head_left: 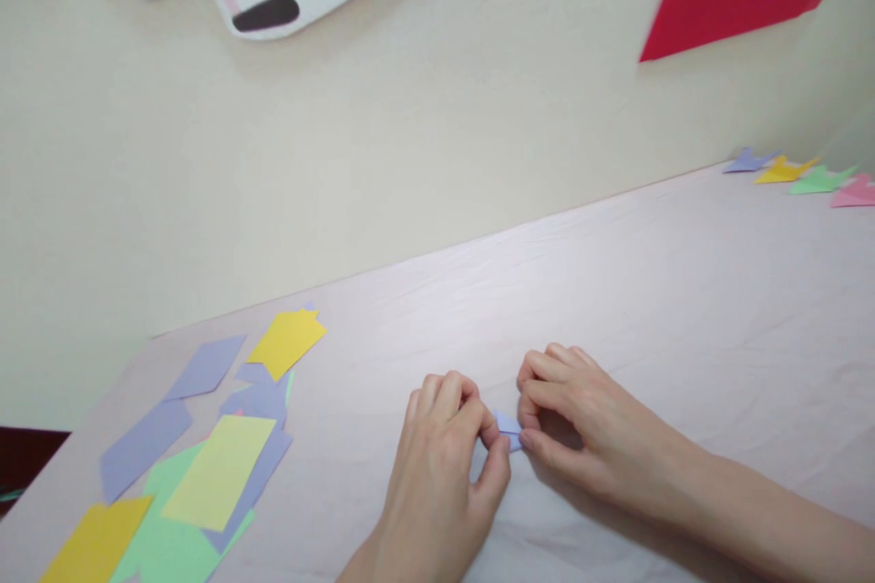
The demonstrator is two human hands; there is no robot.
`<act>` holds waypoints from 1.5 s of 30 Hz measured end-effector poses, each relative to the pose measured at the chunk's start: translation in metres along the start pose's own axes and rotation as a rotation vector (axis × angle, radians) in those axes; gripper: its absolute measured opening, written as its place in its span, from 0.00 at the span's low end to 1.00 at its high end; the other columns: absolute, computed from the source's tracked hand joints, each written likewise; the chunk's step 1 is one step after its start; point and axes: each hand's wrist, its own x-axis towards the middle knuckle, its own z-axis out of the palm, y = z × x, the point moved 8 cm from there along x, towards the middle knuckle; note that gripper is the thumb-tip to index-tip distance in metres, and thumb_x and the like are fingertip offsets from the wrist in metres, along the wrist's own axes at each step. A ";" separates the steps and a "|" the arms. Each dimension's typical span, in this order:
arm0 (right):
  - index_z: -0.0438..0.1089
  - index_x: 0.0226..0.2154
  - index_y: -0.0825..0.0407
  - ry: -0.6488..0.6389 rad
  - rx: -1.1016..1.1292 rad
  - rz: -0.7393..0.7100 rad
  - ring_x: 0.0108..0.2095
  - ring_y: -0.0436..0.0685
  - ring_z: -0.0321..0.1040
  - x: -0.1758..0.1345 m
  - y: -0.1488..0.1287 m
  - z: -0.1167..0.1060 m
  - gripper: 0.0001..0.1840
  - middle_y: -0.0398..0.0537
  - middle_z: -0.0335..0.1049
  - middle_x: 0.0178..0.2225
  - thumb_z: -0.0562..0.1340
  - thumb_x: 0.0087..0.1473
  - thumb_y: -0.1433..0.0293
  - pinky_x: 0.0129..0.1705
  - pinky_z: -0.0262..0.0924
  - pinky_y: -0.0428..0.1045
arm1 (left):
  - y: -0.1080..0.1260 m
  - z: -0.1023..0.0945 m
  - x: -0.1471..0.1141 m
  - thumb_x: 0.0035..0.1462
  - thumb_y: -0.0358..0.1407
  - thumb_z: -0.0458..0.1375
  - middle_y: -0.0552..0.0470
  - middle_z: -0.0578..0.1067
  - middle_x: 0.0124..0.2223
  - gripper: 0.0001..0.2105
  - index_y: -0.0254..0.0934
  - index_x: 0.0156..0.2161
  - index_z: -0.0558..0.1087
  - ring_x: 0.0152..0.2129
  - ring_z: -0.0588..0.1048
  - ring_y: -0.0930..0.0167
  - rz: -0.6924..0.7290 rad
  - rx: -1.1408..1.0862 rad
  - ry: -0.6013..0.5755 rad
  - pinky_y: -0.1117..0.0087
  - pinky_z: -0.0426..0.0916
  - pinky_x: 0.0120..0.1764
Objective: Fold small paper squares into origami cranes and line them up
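A small folded piece of light-blue paper [508, 428] sits low over the table between my two hands. My left hand [447, 451] pinches its left side between thumb and index finger. On its right side, my right hand [571, 414] pinches the edge with thumb and fingertips, the other fingers curled. Only the middle of the folded paper shows; its ends are hidden behind my fingers.
Loose sheets in yellow, purple and green, with a pale-yellow sheet [220, 472] on top, lie scattered at the left. Several small folded paper shapes [820, 179] stand in a row at the far right. A wall [410, 137] with red and white decorations borders the cloth-covered table [383, 328].
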 end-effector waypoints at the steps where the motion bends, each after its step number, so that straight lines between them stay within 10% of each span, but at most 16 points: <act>1: 0.66 0.24 0.53 0.001 -0.008 -0.001 0.36 0.56 0.58 0.000 0.000 0.001 0.07 0.45 0.64 0.31 0.61 0.51 0.78 0.39 0.51 0.52 | 0.000 0.000 0.001 0.56 0.25 0.54 0.51 0.67 0.38 0.06 0.38 0.30 0.64 0.38 0.65 0.65 -0.002 0.008 -0.003 0.61 0.60 0.40; 45: 0.68 0.32 0.51 0.028 0.004 -0.051 0.36 0.56 0.61 0.000 0.002 0.001 0.10 0.45 0.67 0.34 0.59 0.51 0.81 0.41 0.50 0.53 | -0.002 0.005 -0.002 0.54 0.24 0.50 0.50 0.68 0.41 0.11 0.41 0.39 0.65 0.42 0.65 0.62 -0.054 -0.015 -0.052 0.59 0.61 0.43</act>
